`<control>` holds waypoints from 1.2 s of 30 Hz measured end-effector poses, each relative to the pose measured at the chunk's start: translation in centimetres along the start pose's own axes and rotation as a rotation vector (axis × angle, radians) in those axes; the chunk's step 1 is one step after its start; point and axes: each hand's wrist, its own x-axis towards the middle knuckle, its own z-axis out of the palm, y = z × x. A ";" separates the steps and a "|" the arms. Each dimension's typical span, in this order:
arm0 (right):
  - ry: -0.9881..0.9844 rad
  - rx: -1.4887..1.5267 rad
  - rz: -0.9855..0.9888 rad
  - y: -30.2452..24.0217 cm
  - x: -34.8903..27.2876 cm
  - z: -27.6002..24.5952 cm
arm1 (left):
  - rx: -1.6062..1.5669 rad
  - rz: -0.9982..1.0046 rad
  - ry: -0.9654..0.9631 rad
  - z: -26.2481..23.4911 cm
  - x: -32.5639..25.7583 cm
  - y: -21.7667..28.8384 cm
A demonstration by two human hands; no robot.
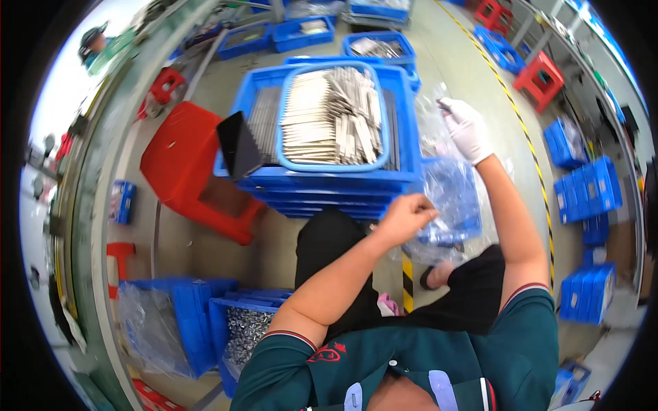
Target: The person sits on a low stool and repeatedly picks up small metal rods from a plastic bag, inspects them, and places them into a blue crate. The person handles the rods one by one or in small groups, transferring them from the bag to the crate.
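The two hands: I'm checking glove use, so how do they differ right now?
The right hand wears a white glove; the left hand is bare. The right hand is raised, arm stretched out; the left hand sits lower, nearer the body, closed in a fist. Both grip the same clear plastic bag.

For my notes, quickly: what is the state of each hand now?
Left hand: bare, closed on the clear plastic bag.
Right hand: white glove, closed on the same bag's upper edge.
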 end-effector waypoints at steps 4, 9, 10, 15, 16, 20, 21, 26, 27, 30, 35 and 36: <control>-0.545 -0.341 0.465 9.4 -9.4 -0.4 | -0.064 0.004 -0.001 0.0 -0.2 0.1; -1.473 -0.444 0.715 16.7 -23.0 3.0 | -0.234 -0.147 -0.041 1.6 0.5 0.9; -1.415 -0.421 0.704 18.2 -26.7 4.5 | -0.239 -0.151 -0.060 2.1 1.0 0.9; -1.253 -0.371 0.709 17.4 -31.5 8.8 | -0.220 -0.217 -0.035 2.6 1.9 0.1; -1.235 -0.418 0.660 16.5 -30.8 8.5 | -0.232 -0.209 -0.046 2.8 2.0 0.1; -0.948 -0.401 0.611 17.7 -31.5 10.7 | -0.202 -0.317 -0.029 3.7 3.0 0.1; -0.866 -0.374 0.620 18.4 -31.7 11.5 | -0.231 -0.340 -0.035 3.6 3.2 -0.2; -0.797 -0.342 0.742 22.8 -32.9 17.0 | -0.193 -0.425 -0.049 3.9 4.2 -0.7; -0.779 -0.340 0.790 23.6 -32.9 17.7 | -0.165 -0.433 -0.045 3.9 4.3 -0.7; -0.653 -0.333 0.965 26.4 -32.2 19.7 | -0.147 -0.459 -0.028 4.0 4.5 -0.8; -0.564 -0.349 1.197 31.0 -30.5 22.2 | -0.174 -0.551 0.000 4.0 5.4 -0.8; -0.591 -0.371 1.193 32.3 -31.3 23.7 | -0.176 -0.563 0.008 3.9 5.5 -0.9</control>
